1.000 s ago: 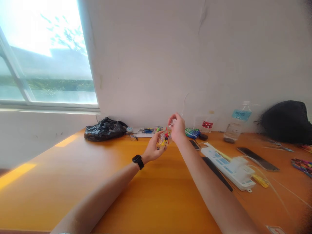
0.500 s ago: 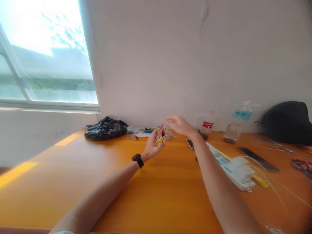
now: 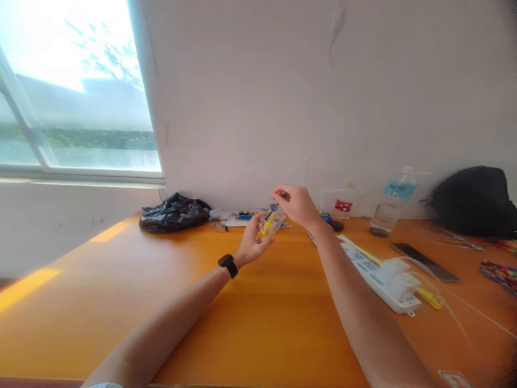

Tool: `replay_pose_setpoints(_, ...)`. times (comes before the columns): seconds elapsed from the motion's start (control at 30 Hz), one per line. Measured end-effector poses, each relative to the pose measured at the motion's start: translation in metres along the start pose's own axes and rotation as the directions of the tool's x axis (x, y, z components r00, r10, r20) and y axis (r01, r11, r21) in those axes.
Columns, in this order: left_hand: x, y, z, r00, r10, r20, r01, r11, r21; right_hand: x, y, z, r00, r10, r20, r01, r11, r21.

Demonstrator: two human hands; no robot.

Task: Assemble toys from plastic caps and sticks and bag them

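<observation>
My left hand (image 3: 251, 243), a black watch (image 3: 228, 265) on its wrist, is closed around a small clear plastic container (image 3: 273, 225) held above the table. Yellow and dark parts (image 3: 266, 225) show in or on it; their exact kind is too small to tell. Just above the container's upper end, my right hand (image 3: 297, 203) is closed in a pinch. A bit of a small red piece (image 3: 281, 195) shows between its fingers, the rest of it hidden.
A black plastic bag (image 3: 173, 213) and glasses (image 3: 218, 225) lie at the left back. To the right are a white power strip (image 3: 379, 283) with plugs, a phone (image 3: 424, 262), a water bottle (image 3: 390, 207) and a black bag (image 3: 474, 202). The wall stands behind the table (image 3: 194, 312).
My right hand's fingers have closed in a pinch, with red showing between them. The red and black sticks that stood across the container are no longer seen there. My left hand has stayed put.
</observation>
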State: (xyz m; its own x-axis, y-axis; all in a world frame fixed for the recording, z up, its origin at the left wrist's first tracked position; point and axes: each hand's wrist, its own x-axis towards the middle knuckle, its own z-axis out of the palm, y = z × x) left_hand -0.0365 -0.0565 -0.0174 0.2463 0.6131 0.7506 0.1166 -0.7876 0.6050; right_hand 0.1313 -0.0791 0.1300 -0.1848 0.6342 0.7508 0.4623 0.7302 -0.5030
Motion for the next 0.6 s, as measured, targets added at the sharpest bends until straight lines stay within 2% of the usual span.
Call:
replay_pose_setpoints(0.1,0.001,0.001,0.0,0.999,-0.035,-0.036,0.035,0.999,-0.016,-0.001,-0.003,0.007,1.0,-0.006,-0.006,0.006,0.999,0.047)
replay_pose_setpoints(0.2,0.003,0.002,0.001,0.996,-0.032,-0.081,0.029,0.999,-0.044,-0.003,-0.004,0.017,0.998,-0.043,0.037,0.042,0.998,0.044)
replay_pose_setpoints(0.4,0.007,0.0,0.001,0.994,0.009,-0.107,-0.017,0.997,-0.073,-0.009,-0.009,0.028,0.956,-0.05,0.288,0.048,0.999,0.012)
replay_pose_setpoints(0.6,0.007,0.001,0.0,0.992,-0.008,-0.127,-0.003,0.996,-0.084,-0.007,-0.013,0.015,0.981,-0.001,0.193,-0.017,0.995,0.095)
